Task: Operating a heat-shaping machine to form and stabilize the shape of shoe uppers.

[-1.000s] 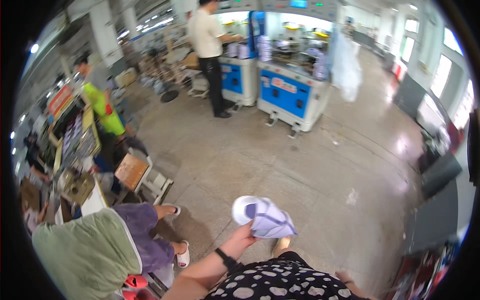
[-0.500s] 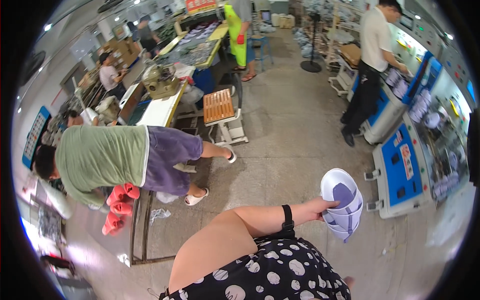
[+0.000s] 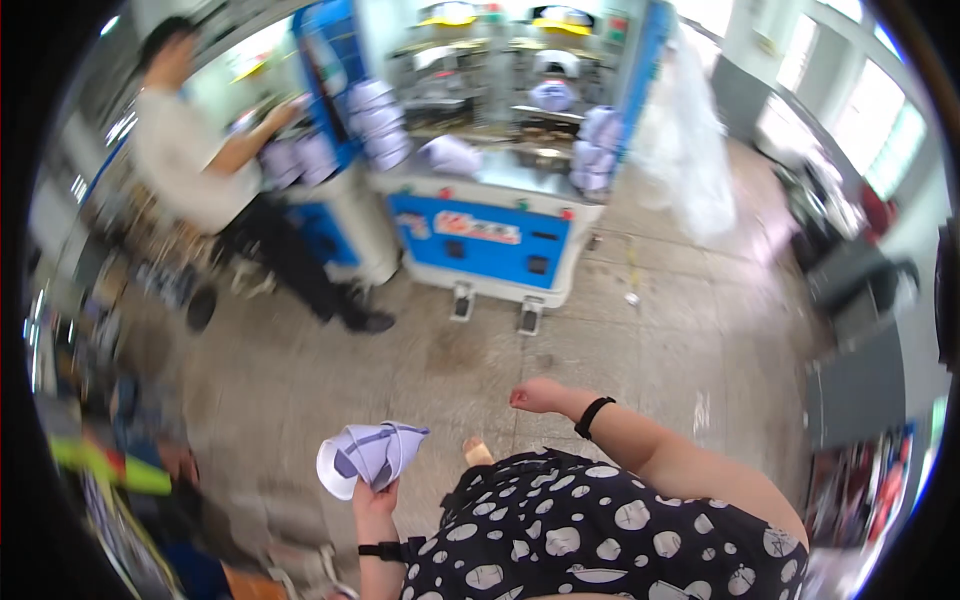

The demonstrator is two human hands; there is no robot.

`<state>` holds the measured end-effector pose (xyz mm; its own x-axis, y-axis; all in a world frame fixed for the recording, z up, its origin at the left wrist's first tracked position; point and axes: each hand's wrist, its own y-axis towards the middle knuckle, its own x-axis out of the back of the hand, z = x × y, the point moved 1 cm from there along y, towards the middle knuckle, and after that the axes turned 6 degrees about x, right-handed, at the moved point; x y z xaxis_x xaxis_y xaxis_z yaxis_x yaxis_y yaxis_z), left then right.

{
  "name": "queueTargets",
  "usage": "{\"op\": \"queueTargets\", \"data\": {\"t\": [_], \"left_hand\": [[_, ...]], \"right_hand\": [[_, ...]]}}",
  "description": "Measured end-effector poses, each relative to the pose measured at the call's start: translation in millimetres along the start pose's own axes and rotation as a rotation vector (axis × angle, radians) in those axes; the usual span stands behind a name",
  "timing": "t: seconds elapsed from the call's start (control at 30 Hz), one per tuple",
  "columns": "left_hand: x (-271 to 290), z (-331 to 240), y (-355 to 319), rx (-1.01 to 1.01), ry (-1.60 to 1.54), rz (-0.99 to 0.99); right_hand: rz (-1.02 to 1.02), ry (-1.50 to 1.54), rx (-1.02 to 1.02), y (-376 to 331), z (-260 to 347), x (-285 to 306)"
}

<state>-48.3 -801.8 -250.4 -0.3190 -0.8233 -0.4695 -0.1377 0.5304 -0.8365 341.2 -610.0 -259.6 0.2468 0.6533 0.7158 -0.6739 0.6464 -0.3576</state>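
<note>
In my left hand is a nested stack of white and purple shoe uppers, gripped from beneath, with its wide white opening facing left. My right hand hangs out ahead over the floor, fingers curled in, and nothing shows in it. Beyond it stands a blue and white machine. On its counter lie a single purple piece, one stack of similar uppers at the left end and another stack at the right end.
A co-worker in a light shirt works at the neighbouring machine on the left. Two pedals jut onto the floor before the blue machine. Clear plastic sheeting hangs on its right. Grey cabinets line the right side.
My view has swung right, from the workshop aisle to the machines. The uppers stay in my left hand, now lower left in view. My right hand has come into sight.
</note>
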Motion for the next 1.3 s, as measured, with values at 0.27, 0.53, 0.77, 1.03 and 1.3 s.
{"op": "queueTargets", "data": {"t": [0.27,0.53,0.77,1.03,1.3], "left_hand": [[-334,-17,101,0.201,0.415,0.329],[-579,51,154,0.289,0.661,0.526],[-753,92,249,0.126,0.854,0.501],[-745,69,288,0.388,0.657,0.394],[-477,-21,307,-0.438,0.93,0.009]], "right_hand": [[-0.858,0.733,-0.503,-32,-95,143],[-1.137,1.169,-0.4,32,-140,259],[-0.938,1.104,-0.205,165,-145,331],[-0.486,0.746,-0.141,233,-168,307],[0.202,0.325,-0.197,307,-238,187]]}}
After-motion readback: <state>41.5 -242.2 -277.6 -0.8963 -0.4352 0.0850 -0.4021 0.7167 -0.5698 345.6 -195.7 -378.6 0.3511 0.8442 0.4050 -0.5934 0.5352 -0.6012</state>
